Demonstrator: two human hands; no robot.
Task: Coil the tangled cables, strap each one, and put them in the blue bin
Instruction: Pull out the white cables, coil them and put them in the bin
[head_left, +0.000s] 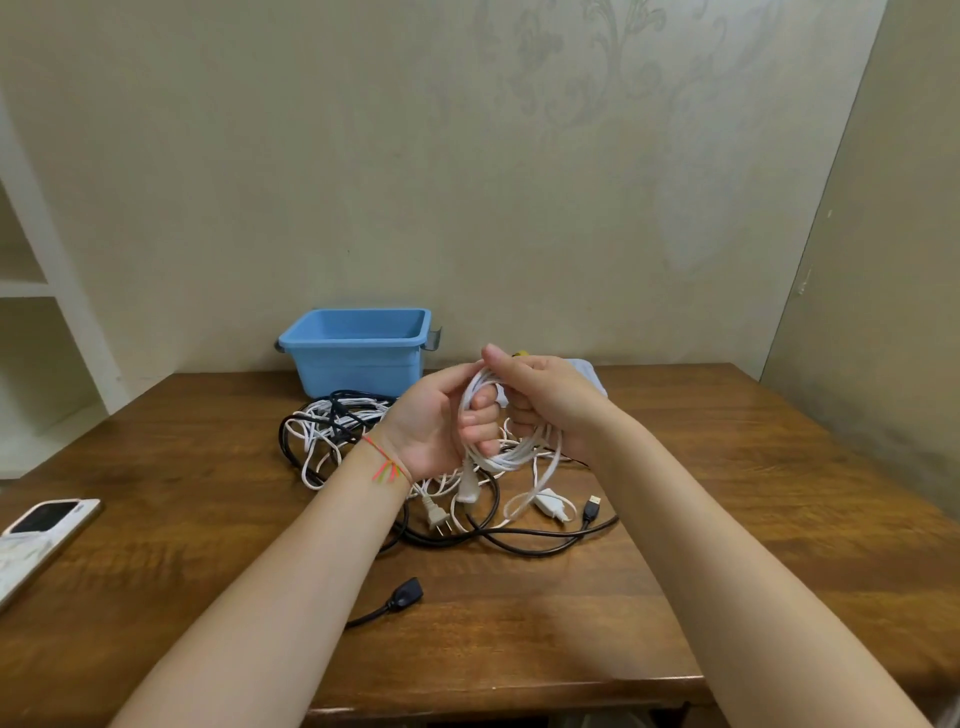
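Observation:
My left hand (441, 423) grips a coil of white cable (511, 454) held above the table, its fingers curled round the loops. My right hand (540, 397) holds the top of the same coil, thumb pressed against the strands. Loose ends of the coil hang down to a white plug (551, 504). Beneath and to the left lies a tangle of black and white cables (332, 426). The blue bin (358, 351) stands open at the back of the table by the wall, nothing visible inside.
A phone (44, 525) lies at the table's left edge. A black USB socket end (405, 595) rests on the wooden table (753, 519) near the front. A two-pin plug (436, 517) and a black USB plug (592, 506) lie among the cables. White shelves stand far left.

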